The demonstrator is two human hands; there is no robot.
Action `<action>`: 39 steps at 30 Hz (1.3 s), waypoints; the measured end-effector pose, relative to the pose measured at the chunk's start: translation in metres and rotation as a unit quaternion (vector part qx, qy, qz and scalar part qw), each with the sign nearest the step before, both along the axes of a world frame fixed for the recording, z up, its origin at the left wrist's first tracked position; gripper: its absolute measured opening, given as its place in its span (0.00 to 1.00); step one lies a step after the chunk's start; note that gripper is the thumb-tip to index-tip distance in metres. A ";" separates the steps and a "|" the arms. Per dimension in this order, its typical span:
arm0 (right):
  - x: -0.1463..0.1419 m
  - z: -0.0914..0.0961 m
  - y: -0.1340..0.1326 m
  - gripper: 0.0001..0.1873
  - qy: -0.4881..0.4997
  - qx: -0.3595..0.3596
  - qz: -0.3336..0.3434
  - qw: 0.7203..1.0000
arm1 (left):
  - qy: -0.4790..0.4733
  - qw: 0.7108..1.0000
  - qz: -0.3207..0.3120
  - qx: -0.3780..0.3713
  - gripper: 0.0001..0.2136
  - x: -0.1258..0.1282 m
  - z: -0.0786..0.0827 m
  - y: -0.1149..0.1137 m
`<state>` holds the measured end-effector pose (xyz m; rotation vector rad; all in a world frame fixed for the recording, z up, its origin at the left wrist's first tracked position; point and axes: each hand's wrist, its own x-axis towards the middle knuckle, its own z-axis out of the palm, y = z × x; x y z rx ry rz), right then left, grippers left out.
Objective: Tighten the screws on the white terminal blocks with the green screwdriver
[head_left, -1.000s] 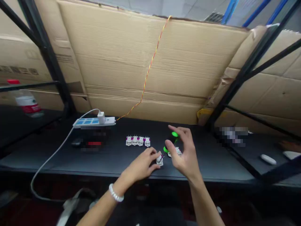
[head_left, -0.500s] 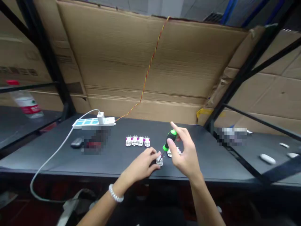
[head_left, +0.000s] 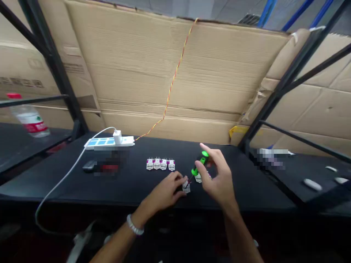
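Near the table's front edge, my left hand pinches a small white and purple part with thin prongs between thumb and fingers, keeping it against the table. My right hand grips a green and black screwdriver by its handle. The shaft slants down to the left, and its tip meets the small part; the exact contact point is too small to make out. Partly behind my right hand lies another white part. Several matching white and purple parts sit in a row beyond my left hand.
A white power strip with a plugged-in charger lies at the back left, its white cable running off the front edge. A black mouse-like object is nearby. Black metal frame posts and a cardboard wall bound the table.
My right hand has shifted very slightly right, and the screwdriver handle leans a little more to the right. My left hand and the small part stay nearly in place. The picture's brightness differs.
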<state>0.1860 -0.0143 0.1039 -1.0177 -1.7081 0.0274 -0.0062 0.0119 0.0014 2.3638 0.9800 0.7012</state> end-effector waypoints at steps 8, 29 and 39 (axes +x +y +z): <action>0.017 0.001 -0.003 0.23 0.036 0.021 -0.050 0.998 | -0.012 1.000 0.009 -0.001 0.23 0.000 0.000 -0.001; 0.046 -0.035 0.008 0.19 0.139 0.040 -0.102 0.984 | 0.063 0.995 -0.047 0.068 0.18 0.013 0.011 -0.007; 0.062 -0.025 0.002 0.20 0.170 0.074 -0.124 0.975 | 0.034 0.996 -0.027 0.079 0.13 0.013 0.004 -0.005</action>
